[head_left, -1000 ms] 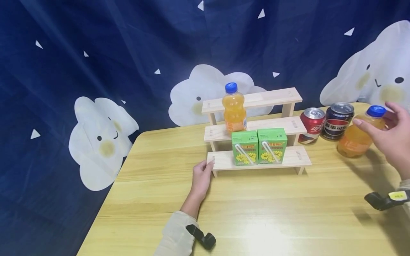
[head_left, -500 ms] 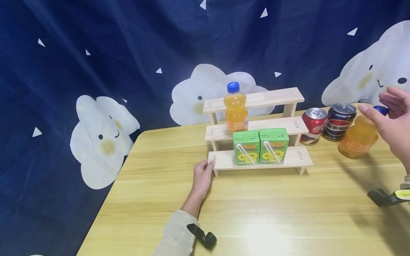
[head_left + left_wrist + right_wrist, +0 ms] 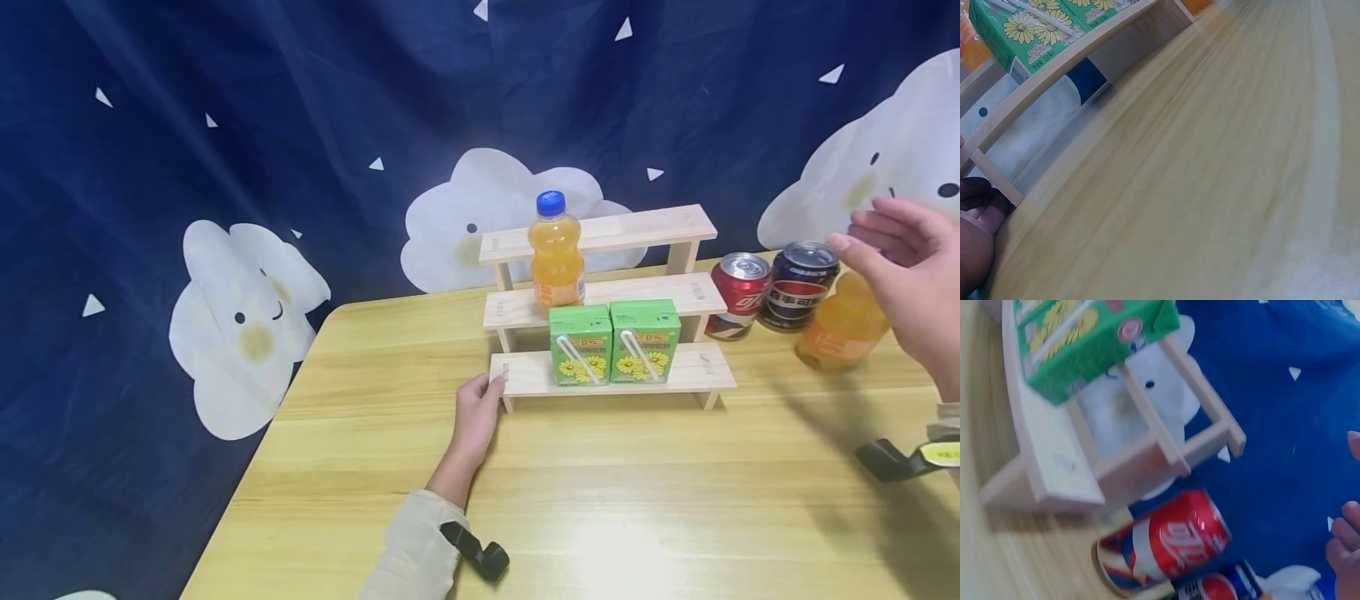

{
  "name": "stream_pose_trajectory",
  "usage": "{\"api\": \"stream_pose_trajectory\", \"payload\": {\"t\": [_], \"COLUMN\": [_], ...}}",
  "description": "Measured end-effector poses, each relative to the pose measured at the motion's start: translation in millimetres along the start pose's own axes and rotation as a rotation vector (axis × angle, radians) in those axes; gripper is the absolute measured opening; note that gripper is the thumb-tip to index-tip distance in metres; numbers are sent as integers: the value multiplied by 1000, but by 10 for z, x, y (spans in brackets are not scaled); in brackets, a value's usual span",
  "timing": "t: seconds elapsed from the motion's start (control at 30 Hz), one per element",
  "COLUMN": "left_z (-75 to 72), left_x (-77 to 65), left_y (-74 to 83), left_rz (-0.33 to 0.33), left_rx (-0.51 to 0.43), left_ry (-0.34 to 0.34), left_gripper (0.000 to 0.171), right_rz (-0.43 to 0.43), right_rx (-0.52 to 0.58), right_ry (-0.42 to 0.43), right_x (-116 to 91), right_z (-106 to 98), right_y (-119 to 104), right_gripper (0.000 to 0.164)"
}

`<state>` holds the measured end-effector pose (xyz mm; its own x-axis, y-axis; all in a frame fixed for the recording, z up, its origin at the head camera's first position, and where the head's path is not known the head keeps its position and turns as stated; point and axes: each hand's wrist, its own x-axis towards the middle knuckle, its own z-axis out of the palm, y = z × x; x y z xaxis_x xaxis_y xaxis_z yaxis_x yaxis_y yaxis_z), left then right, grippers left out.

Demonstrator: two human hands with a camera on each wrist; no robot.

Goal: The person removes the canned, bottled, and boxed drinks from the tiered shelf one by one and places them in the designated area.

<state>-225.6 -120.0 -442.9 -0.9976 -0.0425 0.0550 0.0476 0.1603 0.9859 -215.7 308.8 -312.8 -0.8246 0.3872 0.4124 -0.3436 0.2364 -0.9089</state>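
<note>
My left hand (image 3: 476, 414) holds the left end of the lowest step of a three-step wooden display rack (image 3: 525, 373), thumb on its top. Two green drink cartons (image 3: 581, 346) with straws stand side by side on that step. An orange drink bottle (image 3: 557, 262) with a blue cap stands on the middle step, towards the left. In the head view my right hand (image 3: 915, 292) hovers over a second orange bottle (image 3: 840, 329) on the table, overlapping its upper part; its cap is hidden. The right wrist view shows the right hand's fingers (image 3: 1349, 531) spread from the thumb, with nothing between them.
Right of the rack stand a red cola can (image 3: 738, 296) and a dark blue cola can (image 3: 797, 287), close together beside the second bottle. The wooden table (image 3: 360, 400) ends at a dark blue curtain (image 3: 337, 83) with white cloud shapes.
My right hand has come off the second bottle, rising and shifting slightly left, and now covers its cap. The left hand keeps its place on the rack; the head view has shifted slightly.
</note>
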Motion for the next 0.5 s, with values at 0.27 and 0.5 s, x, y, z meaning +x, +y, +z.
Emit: {"api": "stream_pose_trajectory", "payload": {"t": [0.27,0.5], "left_z": [-6,-5], "left_x": [-119,-164], "left_y": [247,314], "left_rz": [2,10], "left_rx": [6,2], "left_ry": [-24,-21], "left_gripper": [24,25], "right_rz": [55,90], "right_rx": [21,-80], "right_ry": [-150,-250], "right_x": [-32,-44], "right_z": [202,415], "right_y": [-101,-185], "right_gripper": [46,55]}}
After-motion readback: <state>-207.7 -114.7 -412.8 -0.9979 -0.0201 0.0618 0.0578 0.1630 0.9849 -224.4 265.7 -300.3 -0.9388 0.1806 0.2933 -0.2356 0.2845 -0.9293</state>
